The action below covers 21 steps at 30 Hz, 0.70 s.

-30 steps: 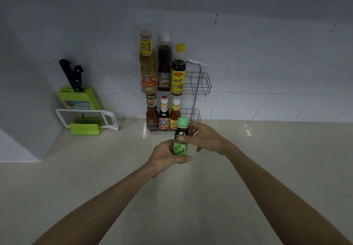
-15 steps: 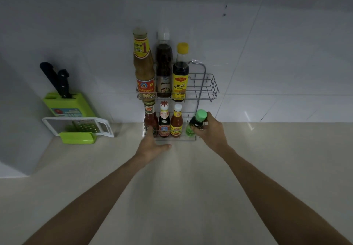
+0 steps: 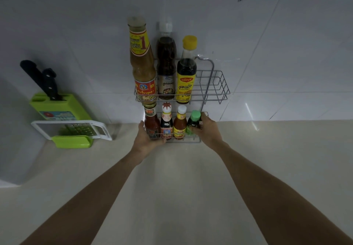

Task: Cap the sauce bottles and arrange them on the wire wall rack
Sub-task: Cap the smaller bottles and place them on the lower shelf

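Observation:
A two-tier wire wall rack [image 3: 219,84] hangs on the tiled wall. Its upper shelf holds three tall capped bottles: a brown sauce [image 3: 142,61], a dark sauce with a white cap [image 3: 166,63] and a yellow-capped soy bottle [image 3: 186,73]. On the lower shelf stand three small capped bottles [image 3: 166,122]. My right hand [image 3: 207,129] grips a small green-capped bottle [image 3: 193,122], upright at the right end of the lower shelf. My left hand [image 3: 146,142] rests on the lower shelf's front left corner, thumb up beside the leftmost bottle.
A green knife block [image 3: 61,107] with two black-handled knives leans against the wall at the left. A white and green grater [image 3: 72,132] lies in front of it. The pale countertop [image 3: 181,187] spreads below the rack.
My right hand has carried the green-capped bottle from the counter to the lower shelf's right end. My left hand let go of it and moved to the shelf's left corner.

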### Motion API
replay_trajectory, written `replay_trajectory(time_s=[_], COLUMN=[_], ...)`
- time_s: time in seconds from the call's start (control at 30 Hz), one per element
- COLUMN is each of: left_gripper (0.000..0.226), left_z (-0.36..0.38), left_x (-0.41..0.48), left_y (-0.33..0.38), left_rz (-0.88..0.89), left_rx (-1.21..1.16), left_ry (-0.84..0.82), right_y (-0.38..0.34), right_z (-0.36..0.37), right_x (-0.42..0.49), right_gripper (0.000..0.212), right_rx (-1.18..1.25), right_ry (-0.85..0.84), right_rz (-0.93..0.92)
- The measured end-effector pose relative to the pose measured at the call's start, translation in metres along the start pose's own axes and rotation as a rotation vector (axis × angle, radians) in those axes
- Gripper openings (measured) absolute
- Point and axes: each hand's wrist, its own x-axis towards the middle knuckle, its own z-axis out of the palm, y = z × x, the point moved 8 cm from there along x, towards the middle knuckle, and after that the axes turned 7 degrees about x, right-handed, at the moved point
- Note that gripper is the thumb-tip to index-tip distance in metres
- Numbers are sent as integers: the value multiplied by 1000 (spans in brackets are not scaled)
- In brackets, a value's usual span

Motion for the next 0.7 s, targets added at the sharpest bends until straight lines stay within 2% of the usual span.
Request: replay_trajectory(time_s=[0.3, 0.7], left_gripper=[94, 100], left_z=[1, 0], left_x=[0, 1], left_y=[-1, -2], left_rz=[40, 13], left_rx=[14, 57], left_ry=[-19, -41], right_y=[15, 16], right_z=[10, 18], right_x=[7, 0], right_gripper=[47, 49], right_rx=[-80, -115], right_ry=[-106, -88], right_rz=[53, 48])
